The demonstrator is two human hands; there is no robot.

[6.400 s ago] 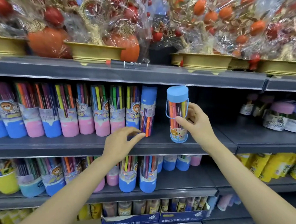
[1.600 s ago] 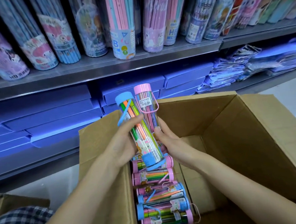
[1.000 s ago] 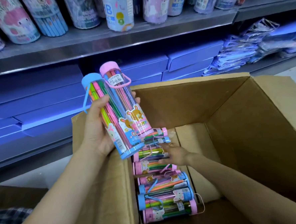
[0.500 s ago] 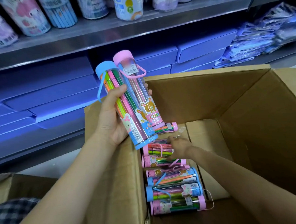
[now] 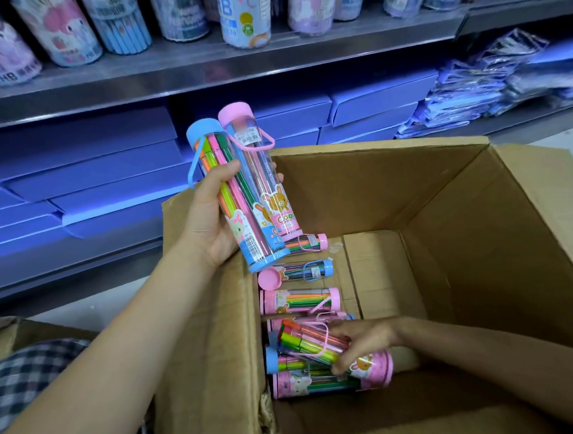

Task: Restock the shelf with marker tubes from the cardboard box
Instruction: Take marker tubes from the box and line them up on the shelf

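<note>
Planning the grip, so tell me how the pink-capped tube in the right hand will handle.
The pink-capped tube looks rigid clear plastic, so it is probably stiff and somewhat slippery. Being round, it would likely roll if released. The right hand wraps it alone, suggesting it is light.

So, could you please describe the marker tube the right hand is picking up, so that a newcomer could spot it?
Look inside the cardboard box, at the near end of the row along its left wall. There the right hand grips a pink-capped tube, the only one tilted across the others.
</note>
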